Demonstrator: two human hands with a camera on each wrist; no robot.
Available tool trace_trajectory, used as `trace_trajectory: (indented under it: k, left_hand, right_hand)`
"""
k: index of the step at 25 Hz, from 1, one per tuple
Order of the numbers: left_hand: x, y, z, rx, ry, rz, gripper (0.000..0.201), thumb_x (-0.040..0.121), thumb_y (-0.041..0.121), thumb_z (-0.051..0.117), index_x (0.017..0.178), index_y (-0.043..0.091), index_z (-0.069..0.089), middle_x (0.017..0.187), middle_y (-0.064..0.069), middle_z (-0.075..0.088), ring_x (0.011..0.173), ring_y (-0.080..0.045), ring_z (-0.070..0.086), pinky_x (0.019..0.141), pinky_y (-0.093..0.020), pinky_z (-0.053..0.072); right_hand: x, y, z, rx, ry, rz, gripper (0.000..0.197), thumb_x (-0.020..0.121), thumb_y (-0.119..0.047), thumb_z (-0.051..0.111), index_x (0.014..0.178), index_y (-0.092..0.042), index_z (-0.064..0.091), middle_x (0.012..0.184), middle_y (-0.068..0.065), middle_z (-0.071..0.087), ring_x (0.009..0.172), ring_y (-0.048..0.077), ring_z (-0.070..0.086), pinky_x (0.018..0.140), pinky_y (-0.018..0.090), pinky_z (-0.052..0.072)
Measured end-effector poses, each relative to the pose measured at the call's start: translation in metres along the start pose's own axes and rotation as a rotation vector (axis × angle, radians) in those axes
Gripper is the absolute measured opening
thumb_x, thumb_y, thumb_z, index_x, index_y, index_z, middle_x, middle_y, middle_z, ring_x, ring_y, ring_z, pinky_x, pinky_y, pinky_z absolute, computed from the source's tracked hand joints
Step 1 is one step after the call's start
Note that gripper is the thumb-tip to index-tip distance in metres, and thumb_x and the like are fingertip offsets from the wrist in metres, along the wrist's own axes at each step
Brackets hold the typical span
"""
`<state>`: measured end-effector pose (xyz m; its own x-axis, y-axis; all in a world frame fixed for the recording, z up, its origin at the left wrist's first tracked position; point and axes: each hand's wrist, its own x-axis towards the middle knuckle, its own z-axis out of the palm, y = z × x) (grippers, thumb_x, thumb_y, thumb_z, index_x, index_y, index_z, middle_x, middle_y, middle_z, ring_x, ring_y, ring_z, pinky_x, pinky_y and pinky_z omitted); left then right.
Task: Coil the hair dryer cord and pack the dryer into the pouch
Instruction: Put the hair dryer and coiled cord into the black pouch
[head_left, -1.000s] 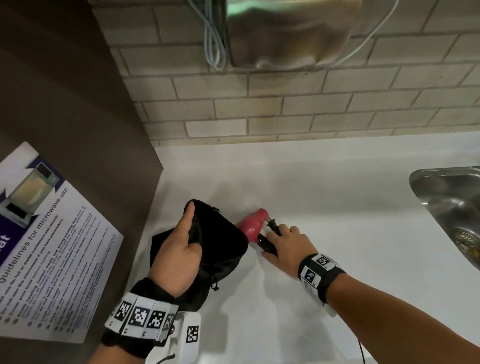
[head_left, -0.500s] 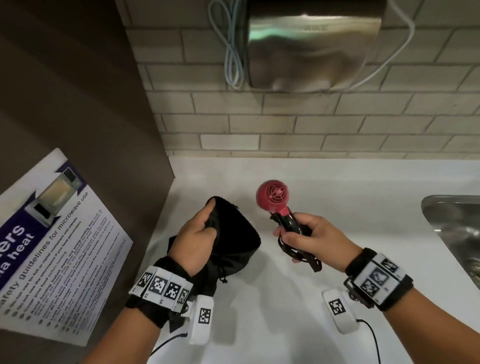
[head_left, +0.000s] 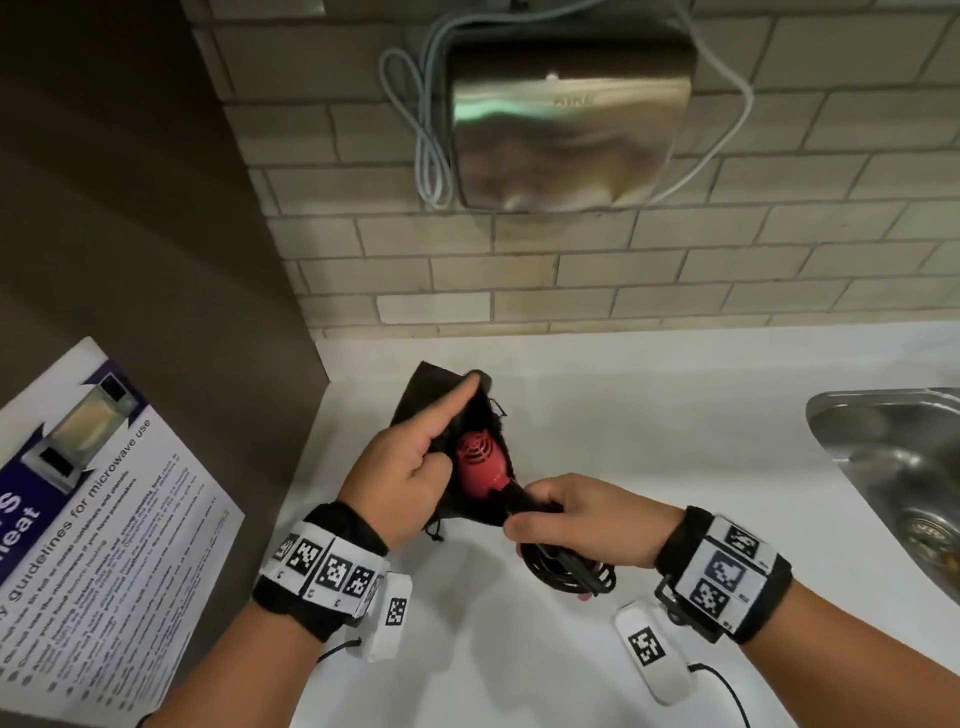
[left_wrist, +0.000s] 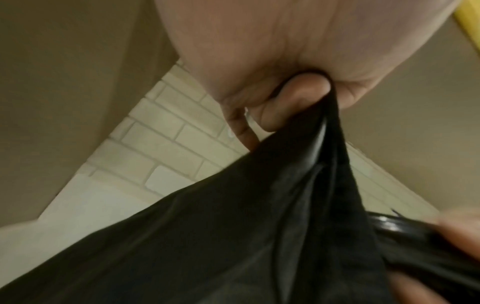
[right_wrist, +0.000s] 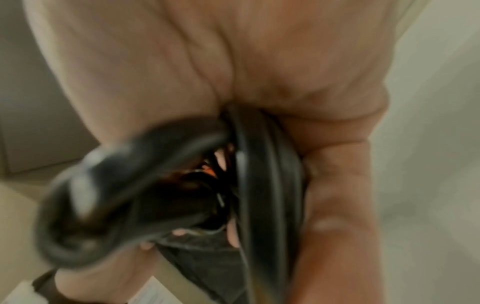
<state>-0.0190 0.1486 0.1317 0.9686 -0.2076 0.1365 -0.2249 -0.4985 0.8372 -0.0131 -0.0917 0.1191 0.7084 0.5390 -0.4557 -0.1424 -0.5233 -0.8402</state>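
The left hand held the black pouch open above the white worktop, its grip pinched on the rim fabric. The right hand's grip was wrapped round the handle and coiled cord of the red hair dryer, whose head sat just inside the mouth. The loose coil hanging below could snag on the rim or unwind, and the soft opening might collapse.

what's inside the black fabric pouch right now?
The red hair dryer head sits in the mouth of the black fabric pouch. Its handle and coiled black cord remain outside. Deeper inside is hidden by fabric.
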Motion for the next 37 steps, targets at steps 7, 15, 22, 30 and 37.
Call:
trace_trajectory:
  k: [7,15,22,30,37]
  left_hand:
    - [-0.025,0.018,0.030,0.182,-0.169,0.160,0.095,0.080,-0.006,0.050,0.156,0.046,0.029,0.138,0.028,0.051,0.115,0.034,0.041,0.100,0.001,0.033]
    - [-0.006,0.019,0.043,-0.094,-0.119,0.037,0.089,0.078,0.004,0.044,0.146,0.061,0.039,0.132,-0.001,0.073,0.098,-0.014,0.073,0.095,-0.033,0.057]
    - [0.019,0.010,0.014,-0.139,-0.121,-0.019,0.079,0.080,-0.004,0.043,0.147,0.037,0.054,0.146,0.011,0.061,0.134,-0.001,0.056,0.119,-0.034,0.040]
    - [0.029,-0.011,-0.027,-0.119,-0.008,-0.033,0.076,0.081,-0.007,0.045,0.134,0.043,0.065,0.135,0.012,0.070,0.127,-0.008,0.063,0.115,-0.039,0.045]
    - [0.026,-0.014,-0.038,-0.054,0.049,0.051,0.060,0.085,0.000,0.052,0.122,0.043,0.072,0.125,0.021,0.072,0.112,-0.002,0.067,0.108,-0.038,0.050]
  right_hand:
    - [0.025,-0.012,0.013,0.872,0.048,0.173,0.041,0.100,-0.044,0.061,0.118,-0.009,0.074,0.099,0.016,0.080,0.079,0.034,0.080,0.055,0.033,0.062]
    - [0.070,0.001,0.026,0.983,0.252,0.144,0.029,0.105,-0.024,0.050,0.104,-0.012,0.077,0.135,0.028,0.070,0.094,0.030,0.074,0.098,0.050,0.054]
    - [0.063,-0.020,0.026,0.553,0.215,0.186,0.031,0.093,-0.023,0.059,0.115,-0.010,0.077,0.113,0.020,0.080,0.110,0.038,0.076,0.105,0.055,0.057]
    - [0.009,-0.064,-0.020,-0.635,0.830,-0.321,0.039,0.091,-0.051,0.064,0.122,-0.027,0.060,0.118,-0.002,0.064,0.105,0.022,0.066,0.086,0.041,0.058]
    - [0.076,-0.043,-0.031,-0.475,0.515,-0.178,0.018,0.105,-0.026,0.050,0.112,-0.016,0.063,0.103,0.014,0.072,0.094,0.036,0.069,0.077,0.039,0.055]
